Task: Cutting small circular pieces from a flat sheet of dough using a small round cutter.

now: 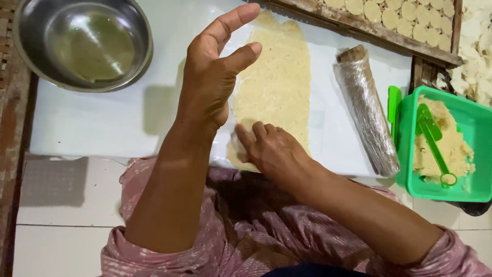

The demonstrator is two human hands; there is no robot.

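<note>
A long sheet of pale yellow rolled dough (pixel 279 82) lies on a white board (pixel 102 123). My left hand (pixel 212 72) is raised above the board beside the dough's left edge, fingers apart, holding nothing. My right hand (pixel 269 149) rests palm down at the near end of the dough, fingers bent onto its left corner; whether something is under them is hidden. Round cut marks show faintly in the sheet.
A steel bowl (pixel 84 43) of oily liquid stands at the back left. A plastic-wrapped rolling pin (pixel 366 110) lies right of the dough. A green tub (pixel 461 107) of dough holds a green scoop (pixel 433 143). A wooden tray (pixel 359 23) of round cut discs sits behind.
</note>
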